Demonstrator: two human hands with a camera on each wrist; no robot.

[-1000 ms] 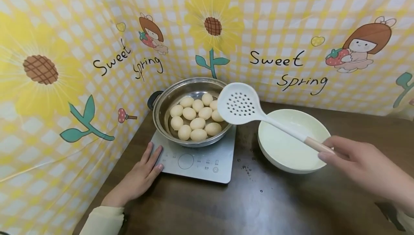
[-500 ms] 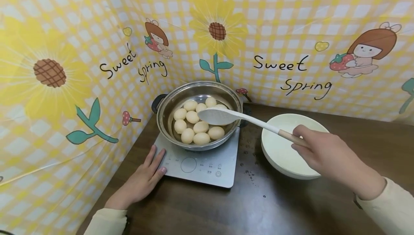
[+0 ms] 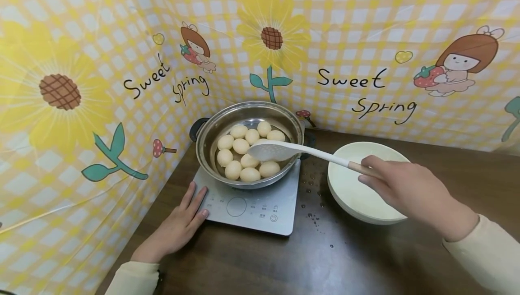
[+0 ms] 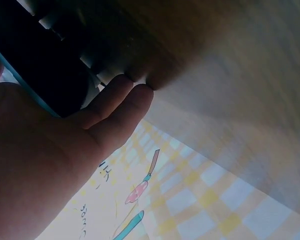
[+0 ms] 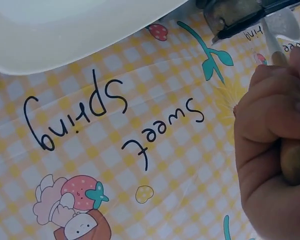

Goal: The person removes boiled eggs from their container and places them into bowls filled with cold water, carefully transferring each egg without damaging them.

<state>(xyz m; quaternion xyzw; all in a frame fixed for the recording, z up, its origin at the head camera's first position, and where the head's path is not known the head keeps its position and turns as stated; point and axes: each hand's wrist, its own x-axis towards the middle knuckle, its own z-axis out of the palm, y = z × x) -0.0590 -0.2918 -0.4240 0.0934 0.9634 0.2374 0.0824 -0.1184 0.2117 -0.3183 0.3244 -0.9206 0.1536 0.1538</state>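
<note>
A silver pot (image 3: 201,159) full of several pale eggs (image 3: 233,170) stands on a white induction cooktop (image 3: 260,220). My right hand (image 3: 412,191) grips the wooden-ended handle of a white slotted skimmer (image 3: 310,150). The skimmer's perforated head is tilted inside the pot, over the eggs on the right side, partly covering them. In the right wrist view, my right hand (image 5: 272,135) is curled round the handle. With fingers extended, my left hand (image 3: 176,229) rests on the cooktop's left edge. The left wrist view shows two of its fingers (image 4: 122,112) beside the cooktop's dark side.
A pale green-white bowl (image 3: 343,195) stands right of the cooktop, beneath the right hand and skimmer handle. Water drops dot the dark wooden table (image 3: 317,263). A yellow checked cloth (image 3: 349,29) with printed figures lines the back and left sides.
The skimmer has swung down and left from above the pot's right rim into the pot among the eggs. My right hand moved left with it; my left hand stayed on the cooktop.
</note>
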